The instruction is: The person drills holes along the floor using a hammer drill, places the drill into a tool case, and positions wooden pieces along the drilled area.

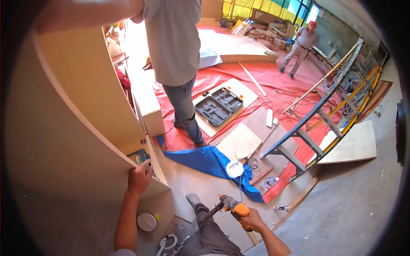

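Orange drill (pixel 239 208), right grip (pixel 253 219) wrapped round, left grip (pixel 140 176) half-curled at panel (pixel 64 136)

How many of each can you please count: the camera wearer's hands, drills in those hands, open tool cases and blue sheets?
Camera wearer's hands: 2, left hand and right hand
Drill in hand: 1
Open tool case: 1
Blue sheet: 1
Total: 5

Daylight comes through windows (pixel 294 6) beside yellow sheeting (pixel 243 9); red sheeting (pixel 294 89) covers much of the floor (pixel 179 181); the grey surface (pixel 350 205) at right is probably wall.
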Demonstrator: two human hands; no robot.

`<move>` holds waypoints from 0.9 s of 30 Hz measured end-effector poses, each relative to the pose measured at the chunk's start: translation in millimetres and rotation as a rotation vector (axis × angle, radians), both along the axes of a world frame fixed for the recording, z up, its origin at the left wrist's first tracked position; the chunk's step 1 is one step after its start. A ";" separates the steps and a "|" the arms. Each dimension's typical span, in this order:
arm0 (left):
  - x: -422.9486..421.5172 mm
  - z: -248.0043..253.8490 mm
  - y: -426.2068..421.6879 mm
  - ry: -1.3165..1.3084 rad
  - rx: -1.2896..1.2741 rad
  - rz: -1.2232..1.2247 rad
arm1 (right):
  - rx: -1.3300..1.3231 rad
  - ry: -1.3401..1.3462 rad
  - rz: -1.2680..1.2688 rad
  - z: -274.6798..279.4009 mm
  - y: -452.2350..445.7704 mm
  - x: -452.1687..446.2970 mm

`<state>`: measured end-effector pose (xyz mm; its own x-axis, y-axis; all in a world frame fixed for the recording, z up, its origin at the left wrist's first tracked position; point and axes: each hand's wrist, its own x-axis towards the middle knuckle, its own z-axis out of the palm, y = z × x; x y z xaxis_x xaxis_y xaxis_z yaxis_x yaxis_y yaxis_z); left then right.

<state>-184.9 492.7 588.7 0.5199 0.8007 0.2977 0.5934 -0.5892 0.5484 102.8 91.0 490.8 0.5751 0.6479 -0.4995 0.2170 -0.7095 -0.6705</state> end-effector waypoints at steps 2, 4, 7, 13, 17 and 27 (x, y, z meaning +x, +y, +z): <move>5.3 -9.5 -0.6 -0.012 -0.018 0.031 | -0.042 -0.042 0.088 2.9 10.9 0.1; 2.1 -29.6 -10.3 -0.002 -0.102 0.037 | 0.013 0.023 0.084 0.7 11.6 -4.3; 4.0 -83.5 -48.8 0.051 -0.204 -0.071 | 0.012 0.106 0.094 11.6 22.2 -13.9; 64.3 -76.8 -154.6 -0.093 -0.528 -0.079 | -0.012 0.115 0.178 4.6 27.3 -6.7; 99.3 8.5 -158.1 -0.199 -1.037 -0.597 | -0.063 0.089 0.266 0.8 32.9 3.0; -3.1 -242.7 -246.7 0.377 -0.913 -0.349 | -0.124 -0.064 0.701 -53.8 42.0 52.2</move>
<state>-188.0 246.0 345.9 0.6985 0.4273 -0.5740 0.6952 -0.2151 0.6859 155.0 133.0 437.0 0.0742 0.8166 -0.5724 0.6862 -0.4584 -0.5648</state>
